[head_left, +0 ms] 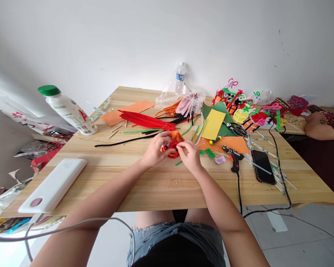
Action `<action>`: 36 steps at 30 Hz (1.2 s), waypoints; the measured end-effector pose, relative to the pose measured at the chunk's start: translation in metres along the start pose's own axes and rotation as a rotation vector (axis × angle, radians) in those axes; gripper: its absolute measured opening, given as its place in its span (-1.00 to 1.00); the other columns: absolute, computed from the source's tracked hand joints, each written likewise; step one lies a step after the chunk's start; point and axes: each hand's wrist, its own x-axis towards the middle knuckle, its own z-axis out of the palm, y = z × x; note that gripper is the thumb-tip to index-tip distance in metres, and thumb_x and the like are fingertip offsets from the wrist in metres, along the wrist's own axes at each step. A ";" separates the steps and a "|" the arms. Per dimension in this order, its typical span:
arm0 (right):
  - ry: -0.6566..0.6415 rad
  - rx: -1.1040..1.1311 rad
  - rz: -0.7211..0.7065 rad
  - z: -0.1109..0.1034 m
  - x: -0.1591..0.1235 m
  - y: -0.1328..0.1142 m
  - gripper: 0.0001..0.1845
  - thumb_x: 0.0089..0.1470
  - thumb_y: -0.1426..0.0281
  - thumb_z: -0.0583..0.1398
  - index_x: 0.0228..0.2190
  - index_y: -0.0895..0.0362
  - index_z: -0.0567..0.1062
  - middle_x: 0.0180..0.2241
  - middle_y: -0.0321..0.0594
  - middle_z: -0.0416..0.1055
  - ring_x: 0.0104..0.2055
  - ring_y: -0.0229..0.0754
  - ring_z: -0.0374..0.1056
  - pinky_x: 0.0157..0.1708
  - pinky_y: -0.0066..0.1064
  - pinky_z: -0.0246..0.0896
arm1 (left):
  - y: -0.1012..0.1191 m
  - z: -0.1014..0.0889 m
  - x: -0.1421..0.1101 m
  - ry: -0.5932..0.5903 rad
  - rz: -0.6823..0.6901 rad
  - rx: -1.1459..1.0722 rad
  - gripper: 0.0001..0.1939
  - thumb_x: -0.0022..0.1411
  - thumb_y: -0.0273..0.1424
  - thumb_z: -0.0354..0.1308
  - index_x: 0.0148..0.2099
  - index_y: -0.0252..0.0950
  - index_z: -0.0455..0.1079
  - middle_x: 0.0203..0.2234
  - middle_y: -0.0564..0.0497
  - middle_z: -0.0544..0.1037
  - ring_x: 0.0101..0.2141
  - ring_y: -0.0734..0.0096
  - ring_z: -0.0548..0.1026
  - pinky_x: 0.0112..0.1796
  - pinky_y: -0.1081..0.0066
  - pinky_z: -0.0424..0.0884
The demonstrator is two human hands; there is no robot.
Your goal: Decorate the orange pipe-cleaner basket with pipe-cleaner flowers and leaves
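Observation:
Between my hands is a small red and orange pipe-cleaner craft (pixel 174 138), partly covered by my fingers. My left hand (pixel 158 148) curls around its left side and grips it. On the right, my right hand (pixel 189 152) has thumb and forefinger pinched together against the craft's front; whatever lies in that pinch is too small to make out. Just behind lies a bundle of red pipe cleaners (pixel 146 120). A black pipe cleaner (pixel 122 142) stretches to the left. Coiled green pipe-cleaner pieces (pixel 210 153) and a lilac coil (pixel 220 160) rest to the right.
Right of my hands are a hot glue gun (pixel 235 159) with a cord, a phone (pixel 263 167), scissors (pixel 236 129) and yellow card (pixel 213 124). Finished crafts (pixel 253 115) stand at back right. A power bank (pixel 52 185) and white bottle (pixel 69 109) sit left. Another person's arm (pixel 320 126) is far right.

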 end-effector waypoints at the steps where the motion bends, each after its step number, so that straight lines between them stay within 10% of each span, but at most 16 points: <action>1: -0.004 0.005 0.010 0.000 0.000 0.000 -0.86 0.19 0.41 0.12 -0.38 0.10 0.47 -0.41 -0.19 0.44 -0.36 -0.19 0.37 -0.34 -0.36 0.34 | 0.000 0.000 0.000 0.005 -0.007 -0.002 -0.74 0.21 -0.31 0.22 -0.13 -0.25 0.25 0.01 -0.22 0.42 -0.01 0.21 0.45 -0.14 0.20 0.48; 36: 0.027 0.055 0.103 0.002 -0.004 0.003 -0.90 0.14 0.38 0.17 -0.25 0.09 0.42 -0.33 -0.17 0.48 -0.35 -0.20 0.42 -0.30 -0.36 0.40 | -0.001 0.003 -0.005 0.058 -0.068 0.123 -0.38 0.17 -0.13 0.23 0.20 -0.21 0.16 0.05 -0.21 0.41 0.18 0.01 0.28 0.13 0.00 0.23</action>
